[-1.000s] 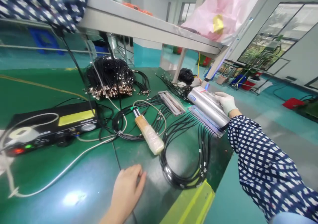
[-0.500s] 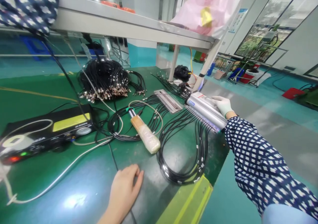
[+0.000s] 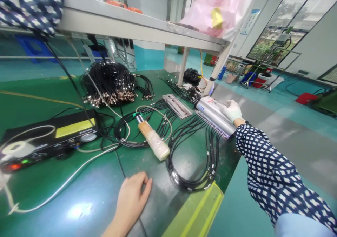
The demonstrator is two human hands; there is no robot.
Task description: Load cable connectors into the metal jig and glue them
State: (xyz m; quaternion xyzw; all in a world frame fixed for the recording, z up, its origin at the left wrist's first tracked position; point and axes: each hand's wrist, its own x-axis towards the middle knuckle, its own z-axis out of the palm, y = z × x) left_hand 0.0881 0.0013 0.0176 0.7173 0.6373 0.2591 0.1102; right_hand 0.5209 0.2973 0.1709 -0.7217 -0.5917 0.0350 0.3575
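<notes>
1. Resting with left hand (image 3: 133,196) on near part of desk (image 3: 101,188), with grip apart.
2. Touching silver housing (image 3: 216,115), on desk at right, with gloved right hand (image 3: 232,110); cannot tell if with clamped grip.

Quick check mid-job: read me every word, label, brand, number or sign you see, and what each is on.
Nothing reads clearly enough to quote.
Blue label on the silver housing: too blurred.
Red-marked label on the same housing: too small.
Lettering on the front of the black box: too blurred.
Wall poster: too small.
</notes>
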